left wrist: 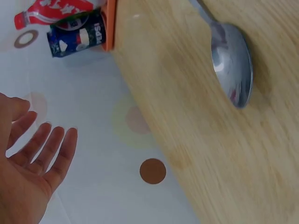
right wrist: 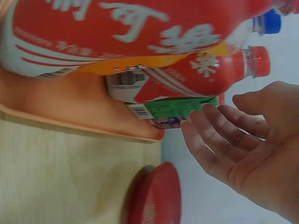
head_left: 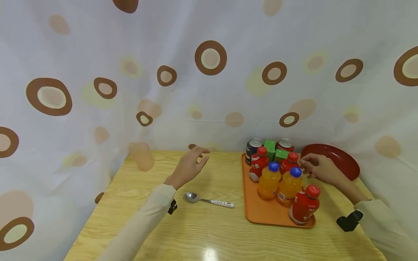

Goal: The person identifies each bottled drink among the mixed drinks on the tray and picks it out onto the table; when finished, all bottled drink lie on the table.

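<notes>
My left hand (head_left: pixel 190 166) hovers above the table with relaxed fingers and nothing in them; in the left wrist view its fingers are spread. Below it on the wood lies a metal spoon (head_left: pixel 209 201) with a patterned white handle. At the right, my right hand (head_left: pixel 318 167) is held loosely beside the orange tray (head_left: pixel 258 214), close to a red-capped bottle (head_left: pixel 290 163); the right wrist view shows no thing in its fingers. Two orange drink bottles (head_left: pixel 269 183) with blue caps and another red bottle (head_left: pixel 304 206) stand on the tray.
Toward the tray's back are a dark Pepsi can (head_left: pixel 253 150), a red can (head_left: pixel 285 145), green boxes (head_left: pixel 269 149) and a red bottle (head_left: pixel 258 165). A dark red plate (head_left: pixel 339 159) sits behind my right hand. A patterned curtain (head_left: pixel 209 94) hangs behind the table.
</notes>
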Available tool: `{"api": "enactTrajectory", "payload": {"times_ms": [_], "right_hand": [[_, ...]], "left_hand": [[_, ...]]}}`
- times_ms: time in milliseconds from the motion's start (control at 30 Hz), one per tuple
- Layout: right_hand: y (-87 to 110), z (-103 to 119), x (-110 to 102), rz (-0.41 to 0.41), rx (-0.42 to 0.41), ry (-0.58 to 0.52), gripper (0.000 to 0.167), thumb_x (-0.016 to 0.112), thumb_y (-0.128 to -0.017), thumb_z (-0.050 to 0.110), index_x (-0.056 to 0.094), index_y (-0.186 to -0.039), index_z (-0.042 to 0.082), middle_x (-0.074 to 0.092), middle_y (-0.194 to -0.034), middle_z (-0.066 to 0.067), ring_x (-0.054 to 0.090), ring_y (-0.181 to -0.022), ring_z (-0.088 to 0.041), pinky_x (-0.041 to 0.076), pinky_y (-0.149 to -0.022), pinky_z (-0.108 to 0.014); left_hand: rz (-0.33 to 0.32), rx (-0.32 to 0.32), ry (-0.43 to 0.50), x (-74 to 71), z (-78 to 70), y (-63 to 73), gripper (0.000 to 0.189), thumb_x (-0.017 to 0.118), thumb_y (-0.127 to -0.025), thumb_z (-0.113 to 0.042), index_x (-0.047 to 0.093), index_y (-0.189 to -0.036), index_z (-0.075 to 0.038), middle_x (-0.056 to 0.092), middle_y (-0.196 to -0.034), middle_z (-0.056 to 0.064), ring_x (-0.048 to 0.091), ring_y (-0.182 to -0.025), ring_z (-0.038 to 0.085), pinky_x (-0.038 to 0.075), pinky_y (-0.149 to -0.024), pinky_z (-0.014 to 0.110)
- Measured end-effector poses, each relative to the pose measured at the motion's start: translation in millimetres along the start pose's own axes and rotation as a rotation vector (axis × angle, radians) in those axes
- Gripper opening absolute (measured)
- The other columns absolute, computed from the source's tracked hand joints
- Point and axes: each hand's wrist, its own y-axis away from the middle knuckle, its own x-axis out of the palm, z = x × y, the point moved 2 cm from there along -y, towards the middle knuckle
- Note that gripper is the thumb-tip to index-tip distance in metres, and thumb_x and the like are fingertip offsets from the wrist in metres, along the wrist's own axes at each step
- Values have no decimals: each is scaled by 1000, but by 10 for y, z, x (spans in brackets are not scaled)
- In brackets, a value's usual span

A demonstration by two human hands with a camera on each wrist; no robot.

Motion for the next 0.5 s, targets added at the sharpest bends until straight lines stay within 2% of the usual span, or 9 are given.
{"api": "enactTrajectory", "payload": {"times_ms": [133,267,367,500], "right_hand": [[6,-114,65,57,32,-38,35,51,-112,18,60,-124,-14,75,-102,-22,75,-86,-30,65,-68,-35],[44,-206,101,124,57,-14,32,50,-110,11,58,-123,-18,73,-105,-25,75,-91,-38,65,-74,-41],[83,-247,120,144,53,27,27,52,-107,6,60,-118,-17,73,-103,-23,73,-91,-36,64,-78,-42],[120,-302,159,172,102,0,28,56,-104,6,59,-118,-18,72,-104,-25,69,-94,-31,61,-76,-38]], "left_hand": [[12,-2,14,78,-28,23,28,59,-109,-19,65,-133,-8,64,-132,11,66,-114,31,62,-85,39],[31,12,9,142,-101,27,28,59,-109,-20,66,-133,-8,65,-130,10,66,-114,29,61,-86,39],[39,38,4,198,-178,29,26,60,-108,-18,67,-132,-9,66,-129,9,67,-111,26,61,-85,38],[49,81,18,325,-283,28,25,59,-109,-18,67,-130,-9,67,-127,7,68,-106,20,61,-84,31]]}}
